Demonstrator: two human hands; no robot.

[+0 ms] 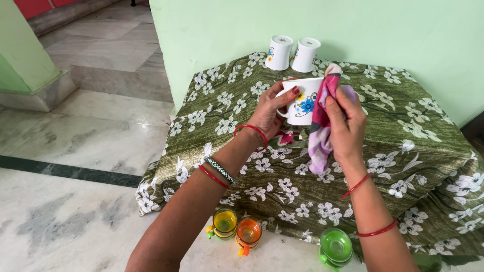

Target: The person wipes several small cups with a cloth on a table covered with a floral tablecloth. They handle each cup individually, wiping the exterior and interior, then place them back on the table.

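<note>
The left hand clamps its fingers on the handle side of a hard, breakable white mug, likely slick, while the right hand pinches a soft checked cloth against it.

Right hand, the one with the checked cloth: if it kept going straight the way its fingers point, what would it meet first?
The right hand points up and left, pressing the checked cloth against the white flowered mug, so cloth and mug come first. Beyond them stand two upturned white mugs by the green wall, though depth is hard to judge.

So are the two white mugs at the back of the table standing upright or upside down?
Upside down. Both white mugs rest rim-down on the floral tablecloth by the green wall, their flat bases facing up.
</note>
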